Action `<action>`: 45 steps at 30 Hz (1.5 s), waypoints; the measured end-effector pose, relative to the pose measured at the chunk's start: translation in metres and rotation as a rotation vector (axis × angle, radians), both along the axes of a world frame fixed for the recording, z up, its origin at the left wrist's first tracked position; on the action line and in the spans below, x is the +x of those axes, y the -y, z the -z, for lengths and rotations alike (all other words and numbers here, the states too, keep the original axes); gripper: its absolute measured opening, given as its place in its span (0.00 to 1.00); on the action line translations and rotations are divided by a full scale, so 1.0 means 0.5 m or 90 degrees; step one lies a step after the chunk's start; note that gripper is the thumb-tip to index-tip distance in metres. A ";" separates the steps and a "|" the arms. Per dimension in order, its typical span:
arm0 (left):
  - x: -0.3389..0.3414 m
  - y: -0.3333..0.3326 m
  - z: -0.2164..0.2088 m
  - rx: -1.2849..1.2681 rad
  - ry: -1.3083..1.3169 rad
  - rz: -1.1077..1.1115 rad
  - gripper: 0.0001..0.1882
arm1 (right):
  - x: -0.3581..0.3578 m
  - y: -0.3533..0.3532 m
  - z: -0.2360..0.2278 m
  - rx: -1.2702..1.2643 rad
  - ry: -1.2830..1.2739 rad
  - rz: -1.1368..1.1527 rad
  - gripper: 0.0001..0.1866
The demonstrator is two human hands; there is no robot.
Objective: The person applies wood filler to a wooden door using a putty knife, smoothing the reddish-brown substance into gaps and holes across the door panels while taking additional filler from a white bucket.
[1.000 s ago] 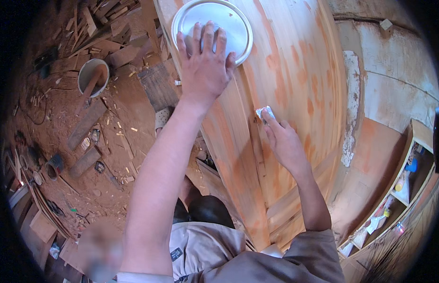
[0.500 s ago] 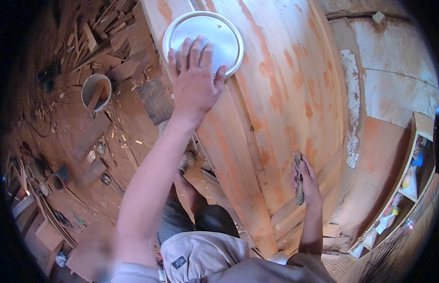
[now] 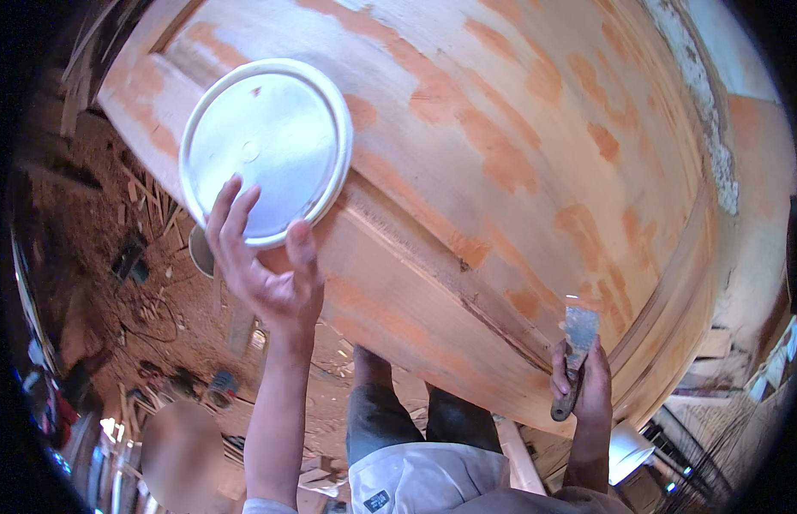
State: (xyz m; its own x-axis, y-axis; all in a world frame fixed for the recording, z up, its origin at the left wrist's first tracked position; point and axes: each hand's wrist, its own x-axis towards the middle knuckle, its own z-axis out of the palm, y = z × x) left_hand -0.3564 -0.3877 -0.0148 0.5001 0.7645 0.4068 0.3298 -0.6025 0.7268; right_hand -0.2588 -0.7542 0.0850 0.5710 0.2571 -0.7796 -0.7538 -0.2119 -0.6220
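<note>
A white round lid (image 3: 274,146) with a raised rim lies on a large wooden panel (image 3: 398,257) smeared with orange-brown filler. Whether a bucket is under the lid, I cannot tell. My left hand (image 3: 270,265) is at the lid's near rim, fingers apart and slightly curled, with the fingertips overlapping its lower edge. Nothing shows in its palm. Over the near right part of the panel, my right hand (image 3: 590,377) grips a putty knife (image 3: 580,330). Its stained blade points away from me, and the end of the handle sticks out below my fingers.
A long groove (image 3: 416,231) runs diagonally along the panel. Left of the panel, wood scraps and shavings cover the brown dirt floor (image 3: 150,317), and a bucket (image 3: 201,251) is partly hidden behind my left hand. A white container (image 3: 628,451) stands at lower right.
My left hand has come off the lid's top to its near edge. My right hand has turned the putty knife so its blade shows broadside. The whole view has shifted and tilted.
</note>
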 end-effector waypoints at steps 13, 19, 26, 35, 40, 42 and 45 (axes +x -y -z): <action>-0.019 -0.030 0.010 0.007 -0.074 0.097 0.25 | -0.035 -0.012 0.008 -0.129 0.060 0.227 0.31; -0.010 -0.019 0.000 0.033 -0.172 0.074 0.29 | -0.070 0.032 -0.006 -0.076 0.034 0.254 0.31; 0.007 -0.007 -0.010 0.024 -0.134 0.065 0.24 | -0.088 0.045 -0.034 -0.147 0.020 0.224 0.29; 0.027 0.010 -0.020 0.080 -0.167 0.045 0.22 | -0.176 -0.009 -0.025 0.003 -0.143 0.303 0.16; 0.019 0.006 -0.017 0.049 -0.141 0.040 0.22 | -0.185 -0.046 -0.016 0.019 -0.184 0.271 0.15; 0.015 0.004 -0.020 0.062 -0.162 0.056 0.22 | -0.181 -0.062 -0.009 0.000 -0.167 0.261 0.10; 0.021 0.002 -0.019 0.074 -0.152 0.063 0.22 | -0.187 -0.091 0.000 -0.031 -0.174 0.276 0.10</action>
